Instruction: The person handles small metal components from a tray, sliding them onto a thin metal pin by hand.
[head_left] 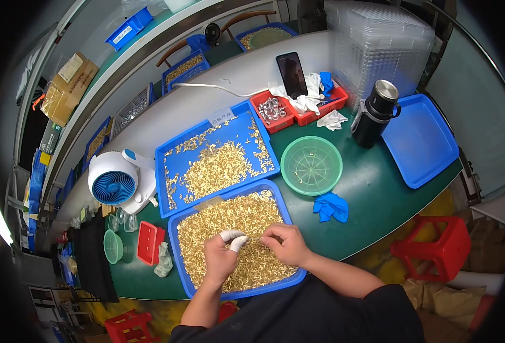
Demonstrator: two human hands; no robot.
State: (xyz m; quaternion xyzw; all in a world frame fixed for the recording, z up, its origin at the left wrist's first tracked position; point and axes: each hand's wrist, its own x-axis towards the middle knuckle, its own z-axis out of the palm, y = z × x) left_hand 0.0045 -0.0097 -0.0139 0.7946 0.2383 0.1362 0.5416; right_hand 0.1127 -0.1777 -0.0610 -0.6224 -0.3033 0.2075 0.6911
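Note:
My left hand, with white covers on the thumb and forefinger, is closed in a pinch. Facing it, my right hand pinches too, its fingers bare. A thin gold-coloured piece spans the gap between both sets of fingertips; its exact kind is too small to tell. Both hands are above a blue tray heaped with small gold-coloured metal parts. Behind it, a second blue tray holds more of these parts, looser and spread out, with a label on its far rim.
A green sieve-like basket and a blue cloth or glove lie to the right. Beyond are a black flask, a blue tray, red bins and a phone. A white fan stands left.

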